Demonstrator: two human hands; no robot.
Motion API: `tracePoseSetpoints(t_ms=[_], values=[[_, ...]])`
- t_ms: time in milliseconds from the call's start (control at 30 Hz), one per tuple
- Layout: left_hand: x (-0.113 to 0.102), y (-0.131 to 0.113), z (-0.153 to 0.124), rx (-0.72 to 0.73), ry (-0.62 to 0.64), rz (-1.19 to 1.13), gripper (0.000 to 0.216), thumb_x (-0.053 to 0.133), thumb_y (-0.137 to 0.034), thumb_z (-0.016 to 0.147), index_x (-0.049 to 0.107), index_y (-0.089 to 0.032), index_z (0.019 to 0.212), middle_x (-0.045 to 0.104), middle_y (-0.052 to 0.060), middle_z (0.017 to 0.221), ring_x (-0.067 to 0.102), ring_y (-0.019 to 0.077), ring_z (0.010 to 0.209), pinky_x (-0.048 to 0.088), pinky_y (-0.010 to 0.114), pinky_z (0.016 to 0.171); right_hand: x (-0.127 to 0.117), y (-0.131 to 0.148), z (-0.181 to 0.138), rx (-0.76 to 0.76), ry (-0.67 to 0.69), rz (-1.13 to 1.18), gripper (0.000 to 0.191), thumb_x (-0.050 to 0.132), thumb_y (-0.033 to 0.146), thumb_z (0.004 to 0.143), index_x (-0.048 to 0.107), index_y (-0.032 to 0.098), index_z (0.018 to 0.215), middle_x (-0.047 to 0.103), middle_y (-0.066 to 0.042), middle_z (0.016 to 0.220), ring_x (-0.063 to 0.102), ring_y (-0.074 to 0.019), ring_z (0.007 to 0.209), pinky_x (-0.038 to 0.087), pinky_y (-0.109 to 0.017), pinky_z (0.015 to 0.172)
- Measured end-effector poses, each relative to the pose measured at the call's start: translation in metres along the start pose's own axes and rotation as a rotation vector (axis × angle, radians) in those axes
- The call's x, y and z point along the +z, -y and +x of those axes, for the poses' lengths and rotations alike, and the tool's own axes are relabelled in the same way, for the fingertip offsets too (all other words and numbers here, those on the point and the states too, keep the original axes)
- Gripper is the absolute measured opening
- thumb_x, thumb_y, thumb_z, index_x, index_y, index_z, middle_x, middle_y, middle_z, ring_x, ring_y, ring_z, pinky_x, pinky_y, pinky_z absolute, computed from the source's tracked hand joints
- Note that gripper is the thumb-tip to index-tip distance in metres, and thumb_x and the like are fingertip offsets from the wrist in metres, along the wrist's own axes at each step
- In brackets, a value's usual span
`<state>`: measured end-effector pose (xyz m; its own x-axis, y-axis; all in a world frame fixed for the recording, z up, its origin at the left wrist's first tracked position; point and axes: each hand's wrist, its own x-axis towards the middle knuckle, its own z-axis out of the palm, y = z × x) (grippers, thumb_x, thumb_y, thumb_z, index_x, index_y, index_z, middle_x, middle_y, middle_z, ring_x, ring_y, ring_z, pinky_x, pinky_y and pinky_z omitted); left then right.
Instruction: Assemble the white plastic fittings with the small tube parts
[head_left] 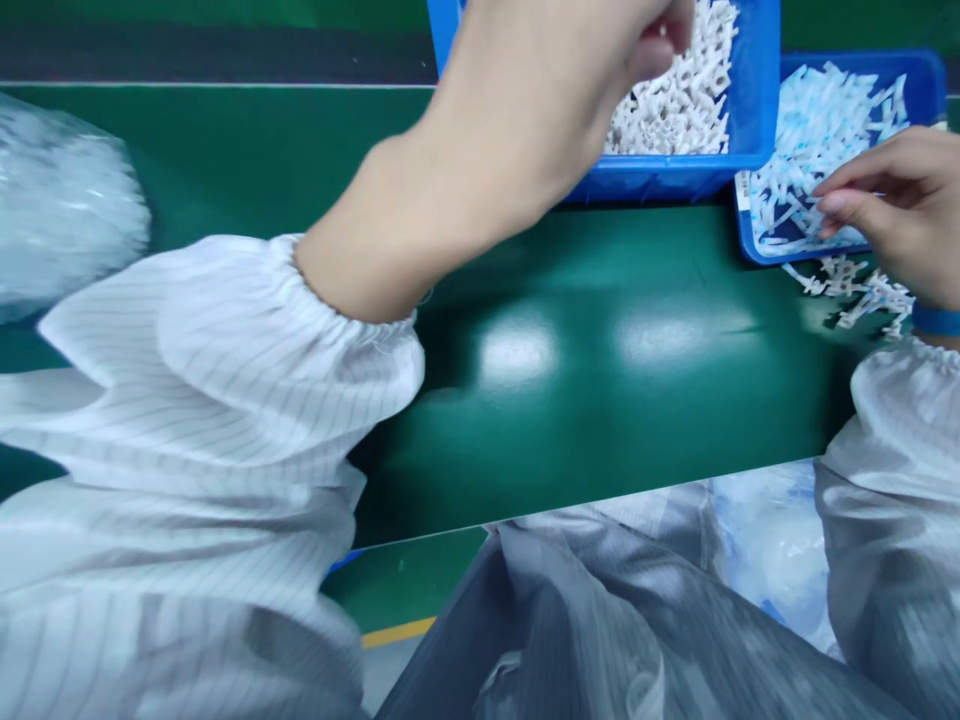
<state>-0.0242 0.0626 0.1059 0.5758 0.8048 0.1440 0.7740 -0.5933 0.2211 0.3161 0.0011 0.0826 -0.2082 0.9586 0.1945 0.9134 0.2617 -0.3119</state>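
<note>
My left hand [577,75] reaches over a deep blue bin [754,95] heaped with small white plastic parts [686,95]. Its visible fingertips are curled together, and whatever they may hold is hidden. At the right edge, my right hand [904,205] hovers over a shallow blue tray [840,248] of small white and light-blue strips [817,125]. Thumb and index finger come together in a pinch there; anything between them is too small to name. Just below that tray, a loose pile of white parts [855,290] lies on the green tabletop [600,400], near my right wrist.
A clear plastic bag [67,205] full of whitish pieces sits at the far left. Along the back runs a dark strip [210,55]. The table's front edge crosses above my lap, and another plastic bag [780,550] shows below it on the right.
</note>
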Motion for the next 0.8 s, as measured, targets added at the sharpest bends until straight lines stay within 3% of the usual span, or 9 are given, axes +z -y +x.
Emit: tracePoseSetpoints(t_ms=[100,167,200,233,300,367,533,667,800], values=[[0.015,-0.019,-0.013,0.112,-0.112,-0.197,0.081,0.014,-0.042,0.103,0.080,-0.014,0.141,0.074,0.003,0.135,0.070,0.0336,0.142,0.041,0.057,0.112,0.000,0.008,0.000,0.008,0.021,0.092,0.046,0.078,0.071,0.108,0.087,0.027,0.096,0.085,-0.013,0.094,0.078,-0.0283,0.092,0.059,-0.046,0.083],[0.046,-0.026,-0.022,0.193,-0.147,-0.514,0.068,0.028,-0.055,0.108,0.081,-0.018,0.129,0.076,0.006,0.127,0.074,0.0322,0.133,0.050,0.053,0.109,0.001,0.013,-0.001,-0.015,0.035,0.152,0.046,0.079,0.073,0.107,0.086,0.030,0.093,0.085,-0.010,0.094,0.079,-0.0276,0.091,0.061,-0.045,0.081],[0.064,-0.029,-0.026,0.222,-0.151,-0.652,0.058,0.036,-0.055,0.107,0.081,-0.020,0.118,0.077,0.009,0.120,0.076,0.0307,0.121,0.055,0.052,0.106,0.002,0.015,-0.002,-0.041,0.039,0.185,0.048,0.079,0.075,0.106,0.086,0.030,0.092,0.085,-0.009,0.094,0.080,-0.0267,0.090,0.061,-0.044,0.080],[0.082,-0.031,-0.029,0.266,-0.079,-0.684,0.052,0.041,-0.053,0.110,0.082,-0.021,0.114,0.078,0.010,0.118,0.077,0.0267,0.115,0.059,0.047,0.105,0.003,0.017,-0.002,-0.071,0.041,0.212,0.049,0.079,0.075,0.106,0.086,0.029,0.092,0.085,-0.008,0.094,0.080,-0.0256,0.089,0.062,-0.044,0.080],[0.110,-0.034,-0.034,0.285,0.025,-0.718,0.041,0.039,-0.035,0.112,0.078,-0.022,0.106,0.078,0.007,0.108,0.076,0.0178,0.096,0.061,0.034,0.089,0.006,0.022,-0.003,-0.114,0.072,0.232,0.051,0.077,0.074,0.108,0.087,0.026,0.093,0.085,-0.007,0.096,0.080,-0.0241,0.091,0.064,-0.042,0.086],[0.124,-0.035,-0.036,0.330,0.082,-0.707,0.035,0.041,-0.022,0.113,0.076,-0.022,0.108,0.078,0.007,0.113,0.075,0.0161,0.099,0.059,0.031,0.088,0.008,0.025,-0.004,-0.131,0.111,0.214,0.048,0.075,0.069,0.111,0.088,0.026,0.093,0.086,-0.009,0.100,0.080,-0.0241,0.096,0.065,-0.042,0.092],[0.119,-0.029,-0.035,0.416,0.039,-0.628,0.033,0.047,-0.017,0.117,0.079,-0.023,0.115,0.076,0.010,0.120,0.074,0.0203,0.109,0.057,0.036,0.096,0.007,0.028,-0.004,-0.167,0.081,0.224,0.047,0.079,0.070,0.109,0.087,0.028,0.091,0.086,-0.008,0.104,0.080,-0.0239,0.097,0.065,-0.041,0.083],[0.117,-0.024,-0.033,0.430,0.077,-0.565,0.030,0.051,-0.028,0.119,0.081,-0.024,0.120,0.077,0.012,0.122,0.073,0.0255,0.114,0.057,0.041,0.103,0.008,0.030,-0.006,-0.260,0.235,0.228,0.050,0.072,0.076,0.110,0.088,0.030,0.095,0.084,-0.007,0.106,0.078,-0.0223,0.089,0.060,-0.041,0.075],[0.120,-0.022,-0.032,0.440,0.094,-0.514,0.029,0.055,-0.034,0.120,0.082,-0.025,0.124,0.078,0.012,0.122,0.072,0.0273,0.114,0.054,0.042,0.107,0.020,0.039,-0.010,-0.392,0.342,0.182,0.029,0.065,0.047,0.118,0.086,0.028,0.110,0.084,-0.007,0.118,0.080,-0.0247,0.102,0.063,-0.041,0.089]])
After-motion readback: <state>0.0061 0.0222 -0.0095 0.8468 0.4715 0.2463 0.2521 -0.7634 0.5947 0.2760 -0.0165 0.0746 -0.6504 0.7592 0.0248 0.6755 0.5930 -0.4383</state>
